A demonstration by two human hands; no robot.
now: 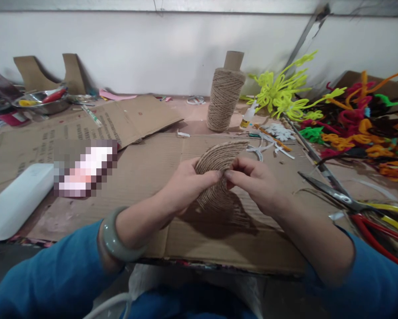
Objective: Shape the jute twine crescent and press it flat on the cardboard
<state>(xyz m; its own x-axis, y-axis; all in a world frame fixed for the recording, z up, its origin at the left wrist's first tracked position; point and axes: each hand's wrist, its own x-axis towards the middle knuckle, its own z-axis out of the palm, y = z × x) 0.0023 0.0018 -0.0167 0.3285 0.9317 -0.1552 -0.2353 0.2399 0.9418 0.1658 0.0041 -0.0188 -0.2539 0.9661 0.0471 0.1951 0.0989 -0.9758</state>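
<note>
- Holding a curved piece of coiled twine in both hands, just above a cardboard sheet.
- Closed on its left side with the left hand, thumb over the front, fingers partly hidden.
- Pinching its right edge with the right hand, close to the left thumb.
- Wearing a pale bangle on the left wrist.
- Beyond the hands: standing upright, a twine spool; just right of it, a small glue bottle.
- Right of the right hand: lying open, red-handled scissors; farther off, yellow fuzzy flowers.
- Left of the left hand: lying on cardboard, a pixelated object; farther left, a white device; well beyond, a metal bowl.
</note>
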